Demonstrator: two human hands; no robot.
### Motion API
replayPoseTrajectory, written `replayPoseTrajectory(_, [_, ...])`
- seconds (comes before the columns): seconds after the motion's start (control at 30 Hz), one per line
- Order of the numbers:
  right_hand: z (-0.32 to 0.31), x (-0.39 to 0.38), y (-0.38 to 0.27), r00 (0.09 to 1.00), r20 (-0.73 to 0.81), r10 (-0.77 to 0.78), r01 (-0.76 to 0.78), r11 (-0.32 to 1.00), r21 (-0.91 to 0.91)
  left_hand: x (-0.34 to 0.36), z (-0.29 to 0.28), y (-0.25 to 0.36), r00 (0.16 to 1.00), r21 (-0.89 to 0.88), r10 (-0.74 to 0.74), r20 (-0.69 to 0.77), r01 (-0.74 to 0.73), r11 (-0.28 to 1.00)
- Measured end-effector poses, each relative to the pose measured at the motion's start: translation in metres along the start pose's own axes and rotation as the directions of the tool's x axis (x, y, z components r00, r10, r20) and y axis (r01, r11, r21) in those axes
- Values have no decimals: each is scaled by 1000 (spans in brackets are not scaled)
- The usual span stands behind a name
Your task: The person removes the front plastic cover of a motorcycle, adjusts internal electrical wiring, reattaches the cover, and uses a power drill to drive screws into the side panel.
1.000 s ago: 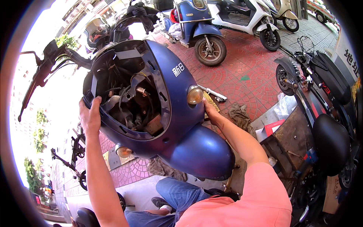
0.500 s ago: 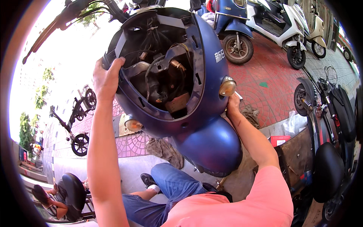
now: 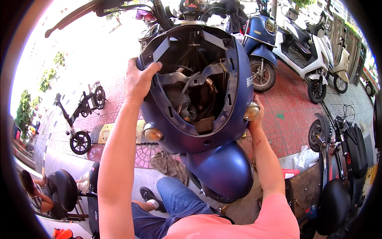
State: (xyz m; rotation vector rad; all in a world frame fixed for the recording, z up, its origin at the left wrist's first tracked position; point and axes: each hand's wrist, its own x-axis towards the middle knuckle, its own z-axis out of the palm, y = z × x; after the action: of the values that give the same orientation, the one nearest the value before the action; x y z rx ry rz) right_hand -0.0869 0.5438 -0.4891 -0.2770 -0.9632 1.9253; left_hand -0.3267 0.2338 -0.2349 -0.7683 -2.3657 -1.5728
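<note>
Facing me is the dark blue front cowl [image 3: 191, 137] of an electric scooter, with an open cavity where wires [image 3: 187, 109] and brackets show. My left hand [image 3: 137, 81] grips the cowl's left rim, thumb over the edge and fingers outside. On the other side my right hand [image 3: 256, 117] holds the cowl beside the amber right turn signal [image 3: 252, 112]; some of its fingers are hidden. The left turn signal [image 3: 152, 132] sits below my left hand. Under the cowl is the rounded blue front fender [image 3: 225, 169]. A handlebar with a brake lever [image 3: 75, 15] extends to the upper left.
A brown rag [image 3: 169, 164] lies on the ground by the fender. Parked behind are a blue scooter [image 3: 260, 38] and a white scooter [image 3: 304, 57]. A small folding bike [image 3: 81, 115] stands left, another two-wheeler [image 3: 350, 143] right. A person [image 3: 38, 191] sits at lower left.
The cowl and handlebar have shifted right and lower in view, and the cowl looks more upright. My left hand has moved with it; my right hand is now higher around the right turn signal.
</note>
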Motion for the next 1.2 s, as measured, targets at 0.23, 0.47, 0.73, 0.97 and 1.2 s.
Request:
replayPoseTrajectory(0.23, [54,-16,-26,938,-61,342,-316,912,260,-2,-11,3,1000,13,-23,-5,23,1000])
replayPoseTrajectory(0.47, [113,49,-101,954,300,23,124,878,-462,-2,-3,4,1000,27,19,-23,-19,999])
replayPoseTrajectory(0.73, [211,92,-137,920,357,-164,392,415,-821,-2,-4,8,997,-39,70,-21,-71,997])
replayPoseTrajectory(0.97, [203,101,-124,914,369,-168,398,544,-739,22,-2,-3,986,-265,166,1,-159,951])
replayPoseTrajectory(1.2, [206,115,-122,932,346,-108,326,669,-668,54,2,-13,994,-180,101,-30,-104,978])
